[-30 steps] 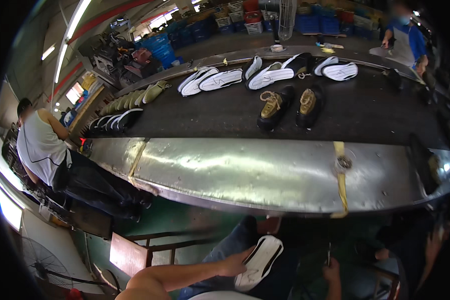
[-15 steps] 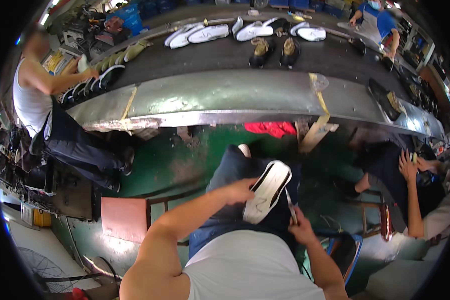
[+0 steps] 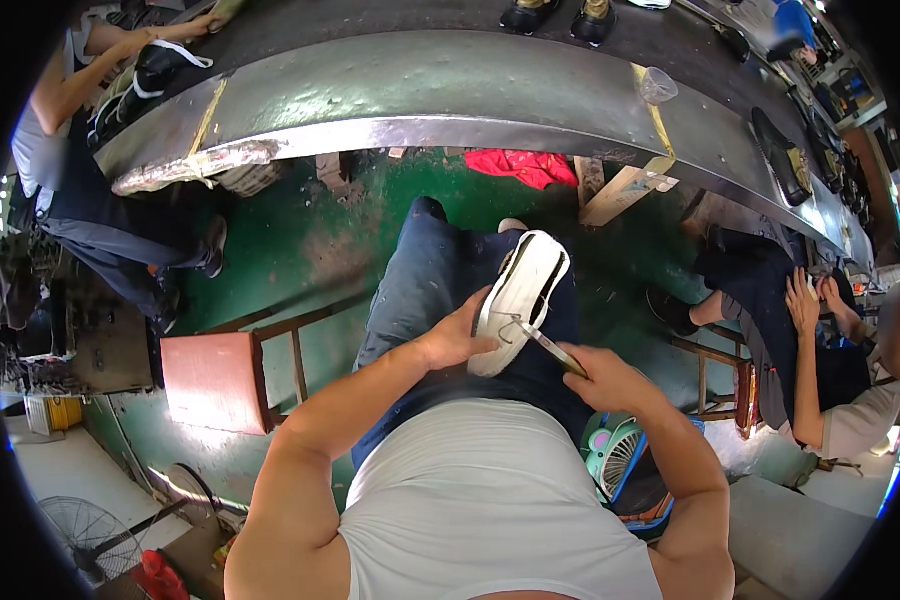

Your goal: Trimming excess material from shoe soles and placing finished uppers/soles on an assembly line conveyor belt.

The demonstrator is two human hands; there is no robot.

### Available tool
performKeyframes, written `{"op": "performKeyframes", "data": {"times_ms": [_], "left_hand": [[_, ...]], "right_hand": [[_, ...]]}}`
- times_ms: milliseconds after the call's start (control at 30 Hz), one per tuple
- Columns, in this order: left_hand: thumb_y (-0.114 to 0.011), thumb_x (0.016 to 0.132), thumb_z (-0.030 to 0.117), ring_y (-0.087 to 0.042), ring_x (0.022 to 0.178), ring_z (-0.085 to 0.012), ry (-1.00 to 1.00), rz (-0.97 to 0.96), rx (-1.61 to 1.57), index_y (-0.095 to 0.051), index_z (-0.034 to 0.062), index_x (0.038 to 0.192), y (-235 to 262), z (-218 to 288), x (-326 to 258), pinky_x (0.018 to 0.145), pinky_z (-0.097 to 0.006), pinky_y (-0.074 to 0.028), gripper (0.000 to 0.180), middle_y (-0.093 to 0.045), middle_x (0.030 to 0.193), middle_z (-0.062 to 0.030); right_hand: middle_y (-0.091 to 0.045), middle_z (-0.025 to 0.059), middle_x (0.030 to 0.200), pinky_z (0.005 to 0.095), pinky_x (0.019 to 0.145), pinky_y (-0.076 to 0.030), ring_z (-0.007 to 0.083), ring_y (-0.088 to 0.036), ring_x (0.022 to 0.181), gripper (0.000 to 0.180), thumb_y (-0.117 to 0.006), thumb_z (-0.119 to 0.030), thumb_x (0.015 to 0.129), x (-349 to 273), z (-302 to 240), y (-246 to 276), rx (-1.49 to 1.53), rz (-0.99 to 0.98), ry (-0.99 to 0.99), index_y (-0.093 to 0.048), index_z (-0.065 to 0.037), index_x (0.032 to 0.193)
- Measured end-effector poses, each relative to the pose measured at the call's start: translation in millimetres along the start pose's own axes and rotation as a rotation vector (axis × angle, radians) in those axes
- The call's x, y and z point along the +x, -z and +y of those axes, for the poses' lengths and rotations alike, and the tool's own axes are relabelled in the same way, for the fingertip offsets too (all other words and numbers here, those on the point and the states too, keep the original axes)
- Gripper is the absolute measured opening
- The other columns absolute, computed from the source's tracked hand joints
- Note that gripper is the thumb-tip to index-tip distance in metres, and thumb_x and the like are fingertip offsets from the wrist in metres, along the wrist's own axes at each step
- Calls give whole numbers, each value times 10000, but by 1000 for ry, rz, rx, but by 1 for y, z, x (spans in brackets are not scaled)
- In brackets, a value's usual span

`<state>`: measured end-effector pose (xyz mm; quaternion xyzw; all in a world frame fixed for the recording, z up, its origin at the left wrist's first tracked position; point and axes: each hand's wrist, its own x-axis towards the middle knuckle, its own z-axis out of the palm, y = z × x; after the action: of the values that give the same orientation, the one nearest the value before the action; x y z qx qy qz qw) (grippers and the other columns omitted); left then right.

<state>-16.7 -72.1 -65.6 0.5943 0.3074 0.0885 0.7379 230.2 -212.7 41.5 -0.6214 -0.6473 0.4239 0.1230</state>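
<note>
Over my lap, a white shoe [image 3: 513, 308] lies tilted, its far end pointing up and to the right. A dark curved line marks its near part, and a dark gap runs along its right edge. My left hand [image 3: 457, 335] grips the shoe from the left, thumb across its near part. In my right hand [image 3: 608, 378], the fingers are closed around the handle of a slim metal knife-like tool [image 3: 547, 347]. The tool's tip reaches the shoe beside the curved line; whether it cuts or only touches, I cannot tell.
Ahead runs a long metal-edged bench [image 3: 370, 100] with dark shoes [image 3: 782, 160] on it. A red-topped stool [image 3: 215, 382] stands left, a green fan [image 3: 615, 455] by my right side. One person [image 3: 120, 230] stands left; another [image 3: 770, 330] sits right. Red cloth [image 3: 522, 168] lies under the bench.
The tool has moved left from beside the shoe onto its near part. My left hand has slid down the shoe's left edge, thumb now across it. The view has tilted down.
</note>
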Motion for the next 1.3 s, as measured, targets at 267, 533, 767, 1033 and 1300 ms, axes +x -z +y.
{"op": "performKeyframes", "data": {"times_ms": [267, 533, 767, 1033, 1300], "left_hand": [[-504, 1010, 364, -337, 1434, -227, 158, -126, -599, -20, 69, 1605, -1, 24, -4, 1168, -378, -282, 822, -312, 1587, -142], [-263, 1067, 505, -584, 1234, -364, 141, 621, -55, -577, 39, 1365, -19, -7, 38, 1054, -380, -424, 636, -638, 1287, -220], [-282, 1075, 373, -587, 1155, -452, 117, 566, 329, -605, 16, 1308, -15, 14, 32, 999, -469, -465, 536, -638, 1215, -273], [-399, 1049, 265, -602, 1146, -437, -170, 547, 399, -495, 46, 1429, -12, 6, 35, 1010, -450, -470, 449, -584, 1321, -264], [-429, 1039, 281, -649, 1018, -470, -157, 238, 840, -260, 228, 1565, -4, 23, 34, 890, -473, -559, 555, -340, 1524, -293]], "right_hand": [[-682, 238, 880, 513, 781, -519, 430, -661, 872, 256, -611, -179, 901, 58, -59, 56, -478, -404, -150, -598, 51, 1013], [-656, 231, 986, 499, 809, -509, 431, -635, 919, 257, -642, -213, 889, 51, -13, -38, -72, 96, -47, -574, -22, 1046], [-600, 275, 1181, 461, 929, -493, 434, -603, 1082, 444, -644, -124, 887, 55, -15, 8, -212, -24, 1, -518, 67, 1267], [-565, 296, 1237, 450, 954, -493, 441, -591, 1109, 511, -641, -89, 890, 56, -1, 17, -268, 150, 18, -462, 92, 1332], [-665, 206, 989, 418, 761, -553, 352, -676, 922, 270, -613, -174, 942, 65, 35, 3, -145, 220, -139, -564, 8, 1135]]}}
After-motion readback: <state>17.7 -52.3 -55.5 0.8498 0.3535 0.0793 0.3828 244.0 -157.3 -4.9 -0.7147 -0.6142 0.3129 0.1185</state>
